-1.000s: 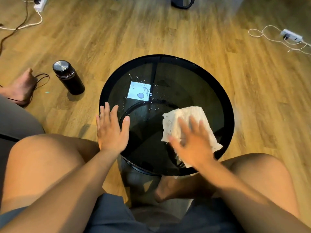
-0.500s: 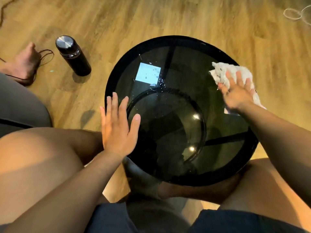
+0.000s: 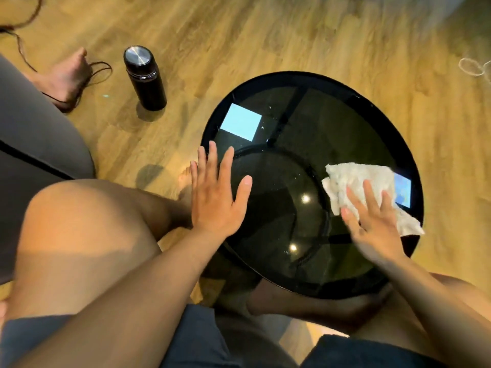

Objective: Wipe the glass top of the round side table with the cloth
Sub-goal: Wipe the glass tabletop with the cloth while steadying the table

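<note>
Right hand (image 3: 372, 229), fingers spread flat, presses the white cloth (image 3: 358, 181) on the right part of the glass top (image 3: 279, 208); half a second ago both sat farther back at the far-right rim. Left hand (image 3: 215, 192) stays open, palm flat on the near-left rim, gripping nothing. Black flask (image 3: 144, 78) stands on the floor, far left.
</note>
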Action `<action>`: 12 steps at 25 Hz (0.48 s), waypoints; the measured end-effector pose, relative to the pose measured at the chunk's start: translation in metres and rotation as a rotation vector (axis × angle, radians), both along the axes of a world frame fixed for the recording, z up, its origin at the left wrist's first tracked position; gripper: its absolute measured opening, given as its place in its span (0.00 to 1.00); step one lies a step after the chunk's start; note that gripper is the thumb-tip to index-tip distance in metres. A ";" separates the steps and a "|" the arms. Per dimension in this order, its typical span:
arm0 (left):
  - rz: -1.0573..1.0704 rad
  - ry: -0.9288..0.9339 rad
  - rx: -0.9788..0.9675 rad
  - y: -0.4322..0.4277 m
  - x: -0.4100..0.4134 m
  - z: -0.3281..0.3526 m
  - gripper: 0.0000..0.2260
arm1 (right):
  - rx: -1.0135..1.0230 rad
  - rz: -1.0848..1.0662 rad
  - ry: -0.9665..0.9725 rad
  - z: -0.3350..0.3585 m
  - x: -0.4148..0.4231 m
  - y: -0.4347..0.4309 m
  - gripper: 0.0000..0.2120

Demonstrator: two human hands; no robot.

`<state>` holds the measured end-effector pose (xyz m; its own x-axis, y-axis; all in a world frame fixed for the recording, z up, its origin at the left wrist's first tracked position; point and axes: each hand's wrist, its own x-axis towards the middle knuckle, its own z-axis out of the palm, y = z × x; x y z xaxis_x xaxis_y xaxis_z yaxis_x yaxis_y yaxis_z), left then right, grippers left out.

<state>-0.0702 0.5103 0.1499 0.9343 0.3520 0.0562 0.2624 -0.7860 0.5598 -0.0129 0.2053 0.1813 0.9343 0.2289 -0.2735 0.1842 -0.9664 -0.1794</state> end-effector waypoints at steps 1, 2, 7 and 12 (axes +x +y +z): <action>0.011 -0.010 -0.008 0.000 -0.001 -0.001 0.30 | 0.012 0.071 0.034 0.003 -0.025 0.002 0.28; 0.022 -0.025 -0.042 0.000 -0.001 -0.001 0.30 | 0.016 0.155 0.055 0.008 -0.047 0.003 0.26; 0.326 -0.209 -0.690 0.000 0.002 0.012 0.28 | -0.052 0.726 0.087 0.021 -0.114 0.036 0.24; 0.488 -0.056 -1.212 0.015 0.006 0.018 0.27 | -0.154 0.754 -0.007 0.010 -0.083 0.130 0.29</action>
